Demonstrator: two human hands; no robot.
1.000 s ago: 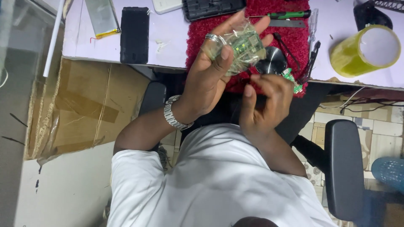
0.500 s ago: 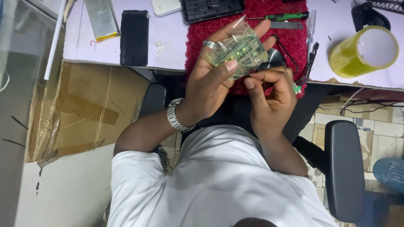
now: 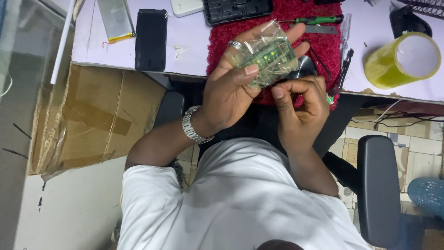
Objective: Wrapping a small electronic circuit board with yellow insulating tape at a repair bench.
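Observation:
My left hand (image 3: 231, 88), with a ring and a metal wristwatch, holds a small green circuit board in a clear plastic bag (image 3: 268, 58) above the red mat (image 3: 319, 44). My right hand (image 3: 300, 104) is curled just below the bag, its thumb and fingers pinching the bag's lower edge. A small green part (image 3: 330, 99) sticks out at the right side of that hand.
On the pale desk (image 3: 189, 41) lie a black phone (image 3: 151, 39), a silver flat battery (image 3: 115, 18), a black device (image 3: 238, 10), a green-handled screwdriver (image 3: 319, 20) and a big roll of yellow tape (image 3: 402, 60). Cardboard (image 3: 92, 120) lies left; a black chair arm (image 3: 378, 185) stands right.
My right hand has moved up from below the bag and now pinches its lower edge. My left hand has kept the bagged board in about the same place.

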